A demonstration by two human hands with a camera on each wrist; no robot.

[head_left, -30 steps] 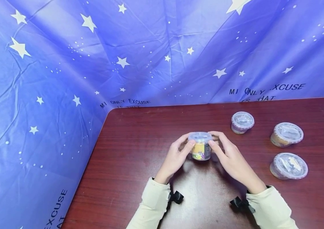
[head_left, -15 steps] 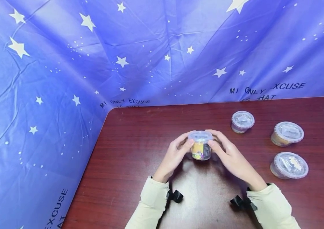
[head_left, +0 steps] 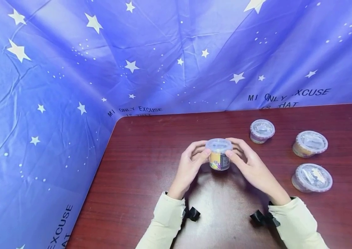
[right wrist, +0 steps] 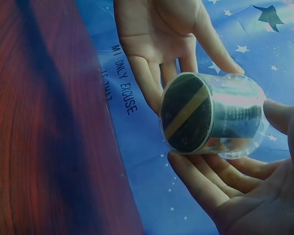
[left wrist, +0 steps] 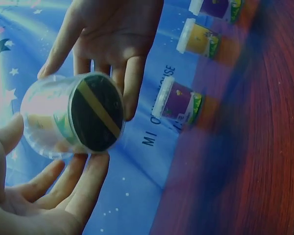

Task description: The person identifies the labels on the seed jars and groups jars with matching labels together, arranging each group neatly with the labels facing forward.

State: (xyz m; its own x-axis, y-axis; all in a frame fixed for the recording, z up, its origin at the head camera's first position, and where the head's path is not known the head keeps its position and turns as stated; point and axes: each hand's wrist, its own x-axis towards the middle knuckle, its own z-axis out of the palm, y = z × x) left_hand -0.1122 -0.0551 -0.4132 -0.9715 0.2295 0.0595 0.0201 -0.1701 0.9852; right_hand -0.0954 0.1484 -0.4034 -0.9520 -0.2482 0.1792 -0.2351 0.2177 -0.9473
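Both hands hold a small clear plastic tub [head_left: 219, 155] with a translucent lid and a yellow and black label, raised above the table. My left hand [head_left: 191, 164] grips its left side, thumb near the lid's rim and fingers curled behind. On the opposite side, my right hand [head_left: 250, 166] grips it the same way. From the left wrist view, the tub's dark base [left wrist: 98, 112] with a tan stripe shows between the hands. The right wrist view shows the dark printed side [right wrist: 237, 117] of the label. The lid looks closed in the head view.
Three more lidded tubs stand at the right: one [head_left: 262, 130] near the back, another [head_left: 310, 143] farther right, and a third [head_left: 312, 177] nearer the front. The dark red wooden table [head_left: 138, 173] meets a blue star-patterned cloth [head_left: 163, 52] behind and at the left.
The tub has risen slightly in the head view and turned a little, so more of the black label panel shows. Both hands still hold it.
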